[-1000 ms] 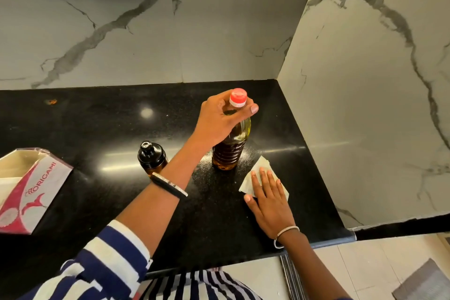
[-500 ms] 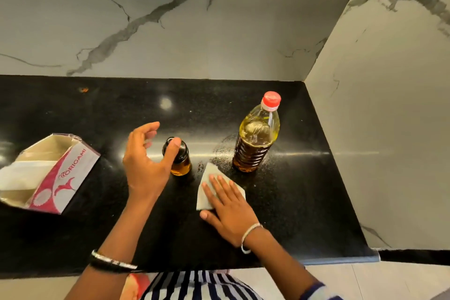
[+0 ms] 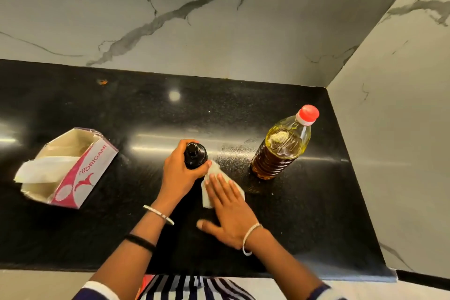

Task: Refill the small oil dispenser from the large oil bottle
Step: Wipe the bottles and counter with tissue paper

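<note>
Left hand (image 3: 179, 173) is wrapped around the dispenser (image 3: 195, 156), which is upright on the black counter (image 3: 304, 214), black cap on. Right hand (image 3: 230, 209) lies flat, fingers spread, on a white tissue (image 3: 210, 198) just right of the dispenser, probably touching its base, edge blurred. Oil bottle (image 3: 282, 146) stands capped to the right, untouched; tissue box (image 3: 70, 168) sits far left.

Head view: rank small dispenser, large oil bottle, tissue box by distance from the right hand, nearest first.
From the right hand, flat on a tissue:
1. small dispenser, just left of its fingertips, gripped by the left hand.
2. large oil bottle, to the right.
3. tissue box, far left.
</note>
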